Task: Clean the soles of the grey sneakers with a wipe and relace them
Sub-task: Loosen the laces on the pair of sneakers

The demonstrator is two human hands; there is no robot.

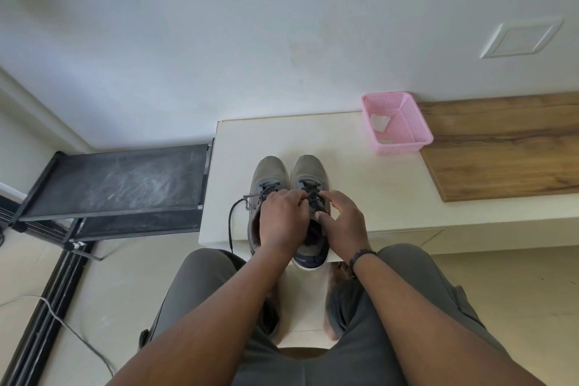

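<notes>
There is one view only, from a wide-angle camera worn on the person's head. It looks forward and steeply down, over both forearms and the lap, onto the near edge of a low cream bench [391, 185] close below. The bench's left end sits near the middle of the frame; its right part runs out past the right edge. The far edge meets a white wall [282, 25], which fills the upper half. Straight lines bow toward the frame's borders.
</notes>
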